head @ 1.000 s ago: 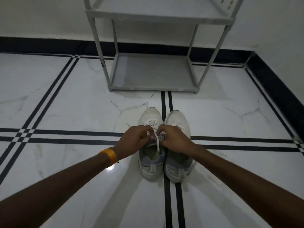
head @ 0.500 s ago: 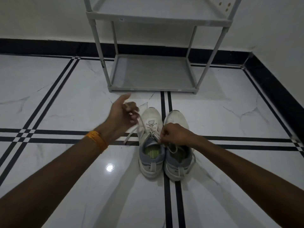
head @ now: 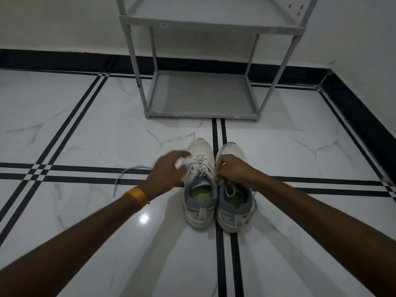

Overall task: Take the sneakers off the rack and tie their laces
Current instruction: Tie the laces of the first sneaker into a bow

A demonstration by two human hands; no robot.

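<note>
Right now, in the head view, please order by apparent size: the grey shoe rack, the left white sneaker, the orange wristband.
1. Grey shoe rack, largest, though partly cut off at the top.
2. Left white sneaker.
3. Orange wristband, smallest.

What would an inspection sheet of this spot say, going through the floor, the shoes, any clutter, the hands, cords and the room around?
Surface: glossy white marble floor with black stripe lines.
Job's things: two white-grey sneakers side by side on the floor, toes toward the rack, whose two visible shelves hold nothing.
Clutter: nothing seen.
Hands: left hand blurred beside the left sneaker, lace trailing left from it; right hand pinches the lace in its fingers. Orange band on left wrist.
Cables: nothing seen.
Surroundings: white walls, black skirting.
</note>
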